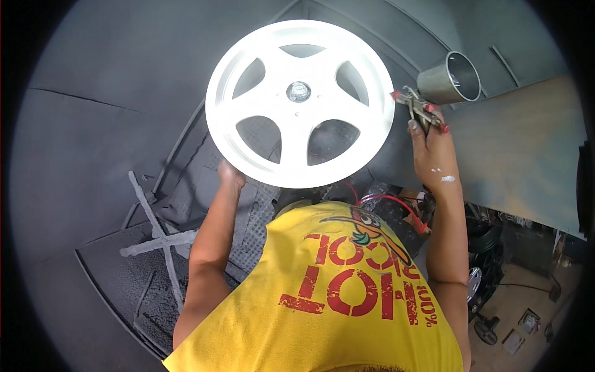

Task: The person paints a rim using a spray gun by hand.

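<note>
A white five-spoke car wheel rim [297, 149] faces me, with a shiny metal piece [299, 92] at its hub. To its right, my right hand [437, 149] is closed around a spray gun [421, 111] whose nozzle points left at the rim's edge. A metal paint cup [434, 84] is on the gun, its open mouth tilted to the right. White paint spots mark the back of this hand. Under the rim's lower left edge is my left hand [231, 175]; its fingers are hidden behind the rim, and whether they grip it cannot be seen.
Grey, paint-dusted walls [111, 74] surround the rim. A paint-crusted cross-shaped stand [162, 239] lies at the lower left. A red hose [403, 199] curves below the rim. On the right are a large tan panel [520, 155], dark tyres [486, 239] and floor clutter.
</note>
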The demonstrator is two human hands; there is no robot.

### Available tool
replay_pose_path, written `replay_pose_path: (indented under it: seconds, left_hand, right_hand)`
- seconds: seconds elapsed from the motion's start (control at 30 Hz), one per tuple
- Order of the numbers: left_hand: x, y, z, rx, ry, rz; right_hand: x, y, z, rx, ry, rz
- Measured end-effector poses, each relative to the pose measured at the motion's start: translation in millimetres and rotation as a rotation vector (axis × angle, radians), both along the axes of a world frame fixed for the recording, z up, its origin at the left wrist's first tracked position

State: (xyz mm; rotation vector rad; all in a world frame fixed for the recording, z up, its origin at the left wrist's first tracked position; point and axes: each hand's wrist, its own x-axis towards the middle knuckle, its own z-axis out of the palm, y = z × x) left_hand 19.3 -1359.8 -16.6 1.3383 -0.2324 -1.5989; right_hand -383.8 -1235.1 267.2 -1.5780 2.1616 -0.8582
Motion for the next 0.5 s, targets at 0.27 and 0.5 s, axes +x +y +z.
replay_pose_path:
  seconds: [0.27, 0.5]
  left_hand:
    - [-36.4, 54.2, 8.7, 0.046, 0.007, -0.089]
    - [-77.0, 115.6, 5.2, 0.364, 0.060, -0.427]
  right_hand:
    - [10.2, 14.8, 9.6, 0.008, -0.077, 0.027]
    - [20.5, 15.9, 14.6, 0.022, -0.198, 0.076]
